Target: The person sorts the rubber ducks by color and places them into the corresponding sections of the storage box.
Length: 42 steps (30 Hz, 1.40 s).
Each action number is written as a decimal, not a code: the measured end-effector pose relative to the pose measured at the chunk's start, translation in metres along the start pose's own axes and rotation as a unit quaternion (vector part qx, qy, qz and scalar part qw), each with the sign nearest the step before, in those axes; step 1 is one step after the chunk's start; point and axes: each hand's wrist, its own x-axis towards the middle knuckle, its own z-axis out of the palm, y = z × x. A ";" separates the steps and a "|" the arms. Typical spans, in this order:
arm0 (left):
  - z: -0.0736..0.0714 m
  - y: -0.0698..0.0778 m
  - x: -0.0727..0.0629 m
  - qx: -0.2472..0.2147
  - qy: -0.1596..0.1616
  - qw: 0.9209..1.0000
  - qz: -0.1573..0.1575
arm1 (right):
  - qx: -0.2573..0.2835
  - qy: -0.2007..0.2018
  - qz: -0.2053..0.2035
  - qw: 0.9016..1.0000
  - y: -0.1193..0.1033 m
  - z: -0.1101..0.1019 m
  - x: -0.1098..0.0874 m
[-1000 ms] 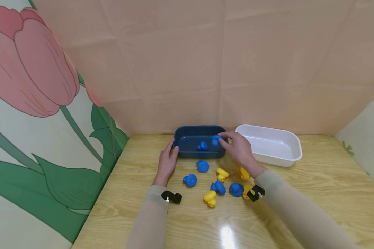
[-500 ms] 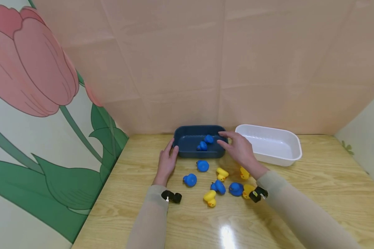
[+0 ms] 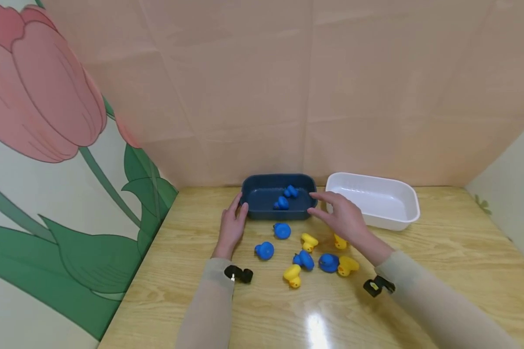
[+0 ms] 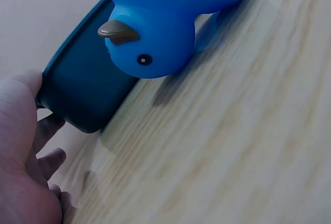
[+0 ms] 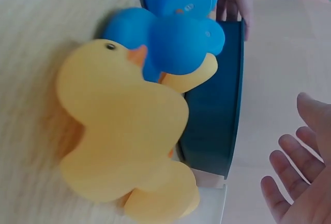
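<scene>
Two small blue rubber ducks, a nearer one and a farther one, lie inside the dark blue tray. The left hand rests against the tray's left end with its fingers relaxed. At the tray's right end is the right hand, thumb and fingers spread, nothing between them. Below the tray lie more blue ducks, among them a tipped one and another. In the left wrist view, a blue duck fills the foreground; in the right wrist view, a yellow duck does.
A white tray stands right of the dark one, partly behind the right hand. Several yellow ducks, such as a near one and one beside a blue duck, lie on the wooden table under the right forearm's left side.
The right hand has let go of a blue duck, which dropped into the dark tray beside the other. That hand has then drawn back to the right. The left hand stays against the tray.
</scene>
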 end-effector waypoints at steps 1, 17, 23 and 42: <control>0.000 0.000 0.000 0.000 0.000 1.000 -0.002 | 0.000 -0.002 -0.004 1.000 0.000 -0.001 -0.003; 0.000 0.000 0.001 -0.001 -0.003 1.000 -0.009 | 0.000 -0.022 -0.035 0.999 0.004 -0.007 -0.045; 0.000 0.000 0.000 0.004 -0.002 1.000 -0.008 | -0.010 -0.026 -0.050 0.998 0.010 -0.006 -0.061; 0.000 0.001 0.000 0.006 -0.003 1.000 -0.002 | -0.011 -0.070 -0.073 0.995 0.033 -0.001 -0.095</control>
